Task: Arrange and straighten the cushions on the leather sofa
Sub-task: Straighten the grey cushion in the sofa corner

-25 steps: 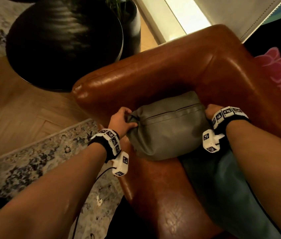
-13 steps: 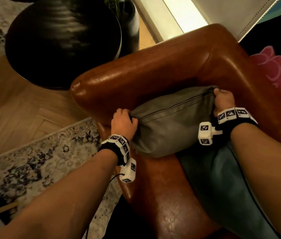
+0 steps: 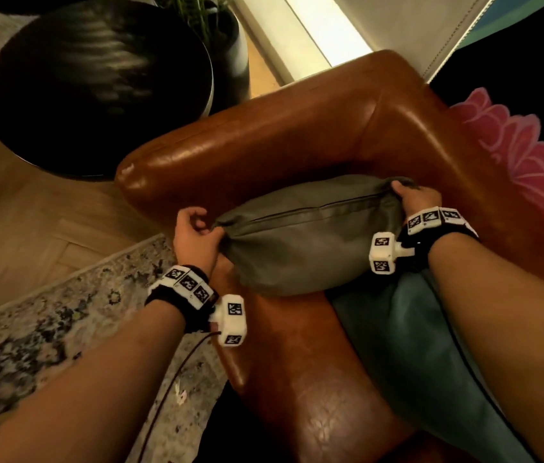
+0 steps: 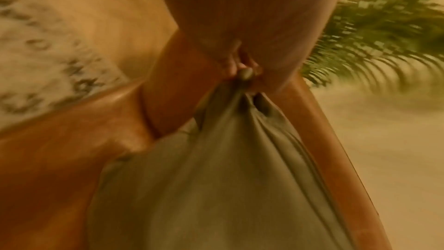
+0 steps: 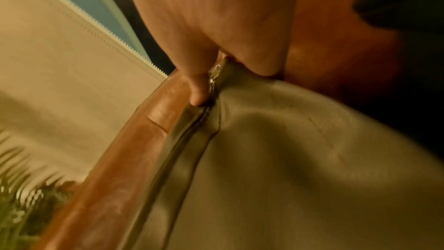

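The grey cushion [image 3: 307, 235] lies in the corner of the leather sofa [image 3: 263, 142], stretched between both sets of fingers. The left hand [image 3: 193, 235] pinches its near-left corner, fingers [image 4: 230, 64] bunching the fabric. The right hand [image 3: 414, 198] grips the far-right corner beside the zip pull. The teal cushion [image 3: 407, 355] lies on the seat below the right wrist.

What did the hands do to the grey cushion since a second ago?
The right hand left the cushion's side and climbed to pinch its far top corner. The grey cushion got stretched wider along the sofa arm. The left hand kept pinching its near corner, and the teal cushion stayed put.
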`<act>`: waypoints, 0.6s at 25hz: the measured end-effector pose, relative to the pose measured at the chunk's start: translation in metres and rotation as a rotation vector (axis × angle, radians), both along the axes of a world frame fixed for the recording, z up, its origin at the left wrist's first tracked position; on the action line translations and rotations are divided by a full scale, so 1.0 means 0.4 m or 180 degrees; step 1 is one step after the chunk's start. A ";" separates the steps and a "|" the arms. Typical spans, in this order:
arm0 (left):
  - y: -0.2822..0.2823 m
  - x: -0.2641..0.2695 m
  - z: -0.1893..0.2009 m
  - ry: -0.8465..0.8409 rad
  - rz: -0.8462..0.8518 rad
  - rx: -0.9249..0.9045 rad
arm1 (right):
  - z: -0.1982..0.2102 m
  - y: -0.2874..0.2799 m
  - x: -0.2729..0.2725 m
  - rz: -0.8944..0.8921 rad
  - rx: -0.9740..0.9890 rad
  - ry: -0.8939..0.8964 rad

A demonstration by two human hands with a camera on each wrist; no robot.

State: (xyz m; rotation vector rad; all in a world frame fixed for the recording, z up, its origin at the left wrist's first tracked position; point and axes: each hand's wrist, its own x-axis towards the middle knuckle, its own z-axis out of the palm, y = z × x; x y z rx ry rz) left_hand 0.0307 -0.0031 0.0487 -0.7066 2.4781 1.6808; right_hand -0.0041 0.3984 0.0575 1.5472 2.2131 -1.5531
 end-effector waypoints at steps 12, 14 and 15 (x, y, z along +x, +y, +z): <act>0.001 -0.007 0.029 -0.1129 -0.0167 0.1495 | 0.054 -0.036 0.010 0.0339 0.0586 0.0225; -0.019 -0.031 -0.029 -0.1441 -0.0114 0.1170 | 0.051 -0.063 0.016 0.0441 0.0485 0.0312; -0.037 -0.039 -0.056 -0.1493 0.0034 0.1012 | 0.062 -0.058 0.023 0.0497 0.0553 0.0259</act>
